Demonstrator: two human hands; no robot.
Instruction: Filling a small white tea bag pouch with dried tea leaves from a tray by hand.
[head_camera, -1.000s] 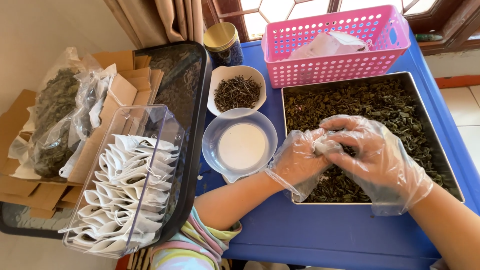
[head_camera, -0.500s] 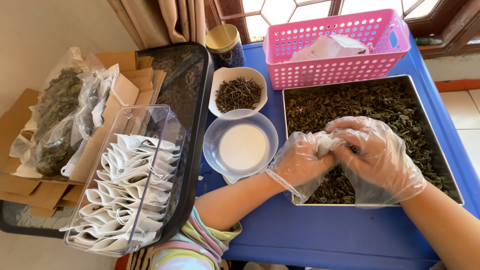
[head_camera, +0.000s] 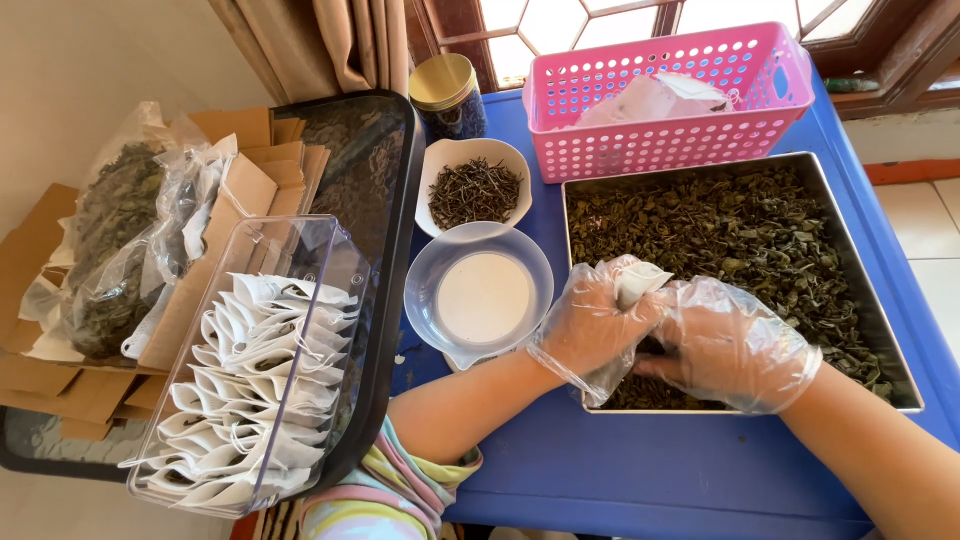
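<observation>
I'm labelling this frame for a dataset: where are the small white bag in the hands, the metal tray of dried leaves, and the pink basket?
small white bag (head_camera: 637, 281), head view, its top.
metal tray (head_camera: 893, 348), head view, right rim.
pink basket (head_camera: 650, 140), head view, front wall.

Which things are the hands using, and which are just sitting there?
In use: left gloved hand holding small white paper bag; right gloved hand in square metal tray of dried green leaves.

Lying about: pink plastic basket, gold-lidded jar, clear empty bowl.

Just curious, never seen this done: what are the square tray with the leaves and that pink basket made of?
The square tray looks like metal, probably stainless steel: grey, thin-rimmed, with a dull sheen. The pink basket looks like moulded plastic: uniform glossy colour with regular rows of punched holes.
</observation>
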